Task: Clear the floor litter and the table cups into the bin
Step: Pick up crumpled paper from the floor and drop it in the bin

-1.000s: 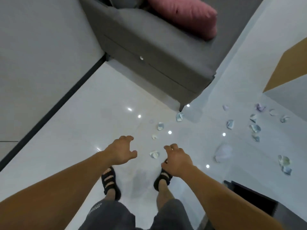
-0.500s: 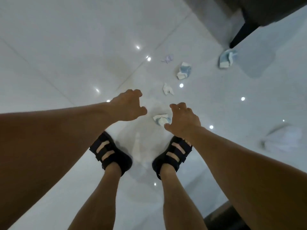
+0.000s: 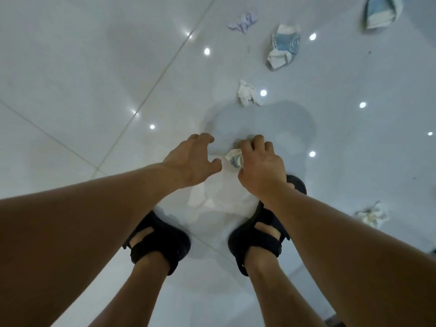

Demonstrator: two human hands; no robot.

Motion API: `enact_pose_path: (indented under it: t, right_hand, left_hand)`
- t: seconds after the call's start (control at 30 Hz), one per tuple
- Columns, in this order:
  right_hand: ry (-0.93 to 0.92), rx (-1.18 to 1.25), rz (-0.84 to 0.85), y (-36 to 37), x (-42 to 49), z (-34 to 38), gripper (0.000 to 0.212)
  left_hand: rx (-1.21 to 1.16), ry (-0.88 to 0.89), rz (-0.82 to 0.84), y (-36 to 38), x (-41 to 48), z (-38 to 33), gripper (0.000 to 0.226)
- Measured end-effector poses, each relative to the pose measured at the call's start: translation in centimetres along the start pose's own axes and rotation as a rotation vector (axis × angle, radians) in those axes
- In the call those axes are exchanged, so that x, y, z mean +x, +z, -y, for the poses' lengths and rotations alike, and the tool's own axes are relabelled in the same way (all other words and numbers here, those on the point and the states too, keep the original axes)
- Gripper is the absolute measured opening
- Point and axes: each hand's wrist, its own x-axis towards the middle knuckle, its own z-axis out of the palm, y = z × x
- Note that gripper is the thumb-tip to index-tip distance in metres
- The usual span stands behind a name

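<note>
I think I'm just starting. My right hand point(image 3: 259, 166) curls round a paper scrap point(image 3: 234, 158) on the floor point(image 3: 70, 67). My left hand point(image 3: 193, 159) hangs loose beside it, empty. More scraps point(image 3: 247, 93) lie beyond both hands. I see no bin.

Covered and cut-off parts near the feet

The fingers of the right hand point(image 3: 259, 166) curl over the crumpled paper point(image 3: 234, 158), so its far side is hidden. The same wrist covers the front of the right sandal point(image 3: 257, 237). The blue-and-white wrapper point(image 3: 382, 10) is cut by the top edge, and a dark thing point(image 3: 333, 323) at the bottom edge shows too little to name.
</note>
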Motion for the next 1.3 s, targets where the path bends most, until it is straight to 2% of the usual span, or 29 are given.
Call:
enact_pose_path:
  t: [0.1,0.2,0.3,0.4,0.5,0.57,0.67,0.73,0.83,0.97,1.03,1.13,1.3]
  right_hand:
    - [0.023,0.12,-0.039,-0.9,0.1,0.0,0.053]
    - [-0.069,0.36,-0.147,-2.9,-0.2,0.9,0.059]
    - [-0.248,0.553,-0.235,-5.4,-0.9,2.0,0.066]
    - [-0.286,0.632,-0.25,-7.1,-1.1,1.7,0.069]
    - [-0.304,0.551,-0.172,-7.7,-0.3,0.7,0.074]
    - [-0.296,0.4,-0.11,-7.7,0.8,-0.4,0.082]
    - [-0.157,0.166,-0.165,-7.9,3.2,-2.0,0.087]
    - [-0.02,0.1,-0.183,-8.0,5.0,-2.3,0.087]
    - [0.041,0.026,-0.137,-7.6,7.5,-1.5,0.074]
    - [0.019,0.051,-0.097,-6.5,7.7,0.3,0.041]
    - [0.033,0.147,-0.05,-6.5,6.3,1.0,0.036]
    - [0.003,0.278,-0.083,-9.1,3.6,2.5,0.028]
    - [-0.126,0.279,-0.097,-17.2,-1.0,5.6,0.034]
  left_hand:
    - [-0.084,0.008,0.012,-0.4,0.0,-0.7,0.069]
    - [-0.229,0.046,0.014,-1.5,-0.5,-2.0,0.068]
    - [-0.347,0.079,0.013,-3.0,-1.2,-3.1,0.052]
    - [-0.345,0.097,-0.033,-4.4,-1.4,-3.5,0.038]
    - [-0.289,0.125,-0.115,-4.8,-1.1,-3.1,0.038]
    - [-0.231,0.11,-0.179,-4.7,-0.6,-2.1,0.043]
    - [-0.215,0.039,-0.219,-4.2,0.0,0.4,0.045]
    - [-0.214,0.02,-0.231,-3.7,0.2,2.1,0.043]
    - [-0.219,0.027,-0.257,-3.4,0.4,4.2,0.041]
    - [-0.168,0.022,-0.305,-4.2,0.6,5.5,0.036]
    - [-0.165,0.005,-0.322,-5.2,0.1,5.2,0.034]
    - [-0.161,0.011,-0.313,-7.4,-2.0,4.0,0.032]
    - [-0.203,0.048,-0.301,-13.8,-8.8,1.3,0.022]
